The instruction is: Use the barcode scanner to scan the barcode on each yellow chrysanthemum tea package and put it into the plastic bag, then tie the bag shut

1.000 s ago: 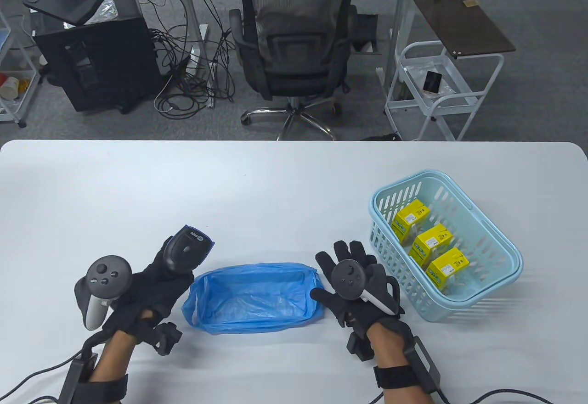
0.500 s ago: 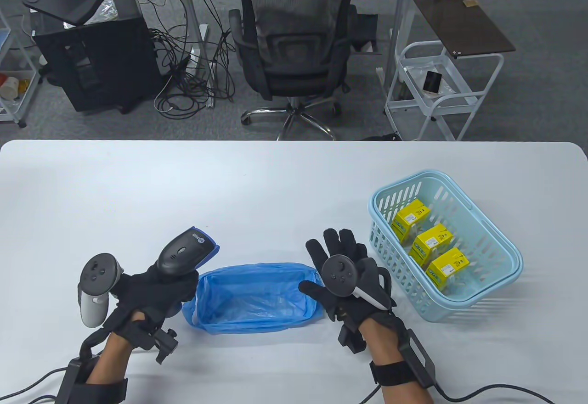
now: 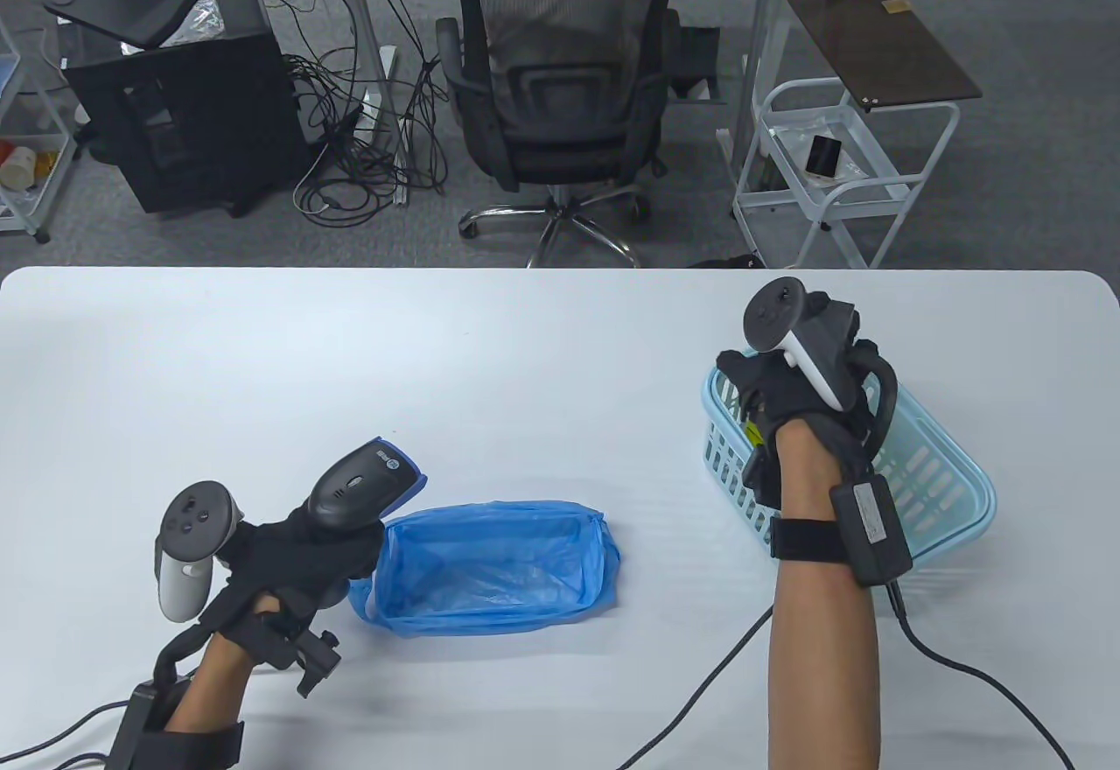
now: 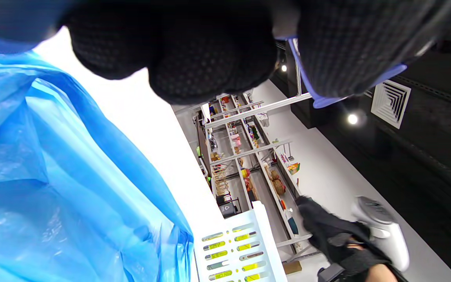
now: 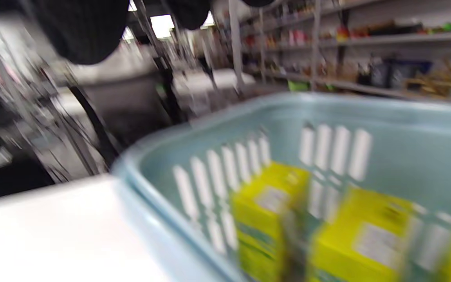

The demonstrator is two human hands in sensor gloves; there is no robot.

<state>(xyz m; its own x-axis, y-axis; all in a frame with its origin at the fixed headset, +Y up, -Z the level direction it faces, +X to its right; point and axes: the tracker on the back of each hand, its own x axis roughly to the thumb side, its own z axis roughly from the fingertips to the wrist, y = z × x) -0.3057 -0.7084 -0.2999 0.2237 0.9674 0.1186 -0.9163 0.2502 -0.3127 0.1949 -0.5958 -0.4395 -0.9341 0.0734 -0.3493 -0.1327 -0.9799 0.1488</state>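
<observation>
My left hand [image 3: 280, 556] grips the grey barcode scanner [image 3: 354, 483] by its handle, its blue-rimmed head pointing up and right, just left of the open blue plastic bag [image 3: 490, 564]. My right hand [image 3: 774, 385] hangs over the near-left part of the light blue basket [image 3: 949, 490], fingers pointing down and hidden under the tracker. In the blurred right wrist view the yellow tea packages [image 5: 268, 211] stand in the basket [image 5: 163, 145] below my fingertips [image 5: 84, 31], which hold nothing. A sliver of one yellow package [image 3: 752, 433] shows beside my wrist.
The bag [image 4: 53, 196] lies open on the white table [image 3: 542, 367] between my arms. A black cable [image 3: 700, 700] trails from my right forearm across the table's front. An office chair [image 3: 560, 87] and a white cart [image 3: 831, 175] stand beyond the far edge.
My right hand has moved from beside the bag, up and right, to over the basket. My left hand stays put with the scanner, its head turned slightly.
</observation>
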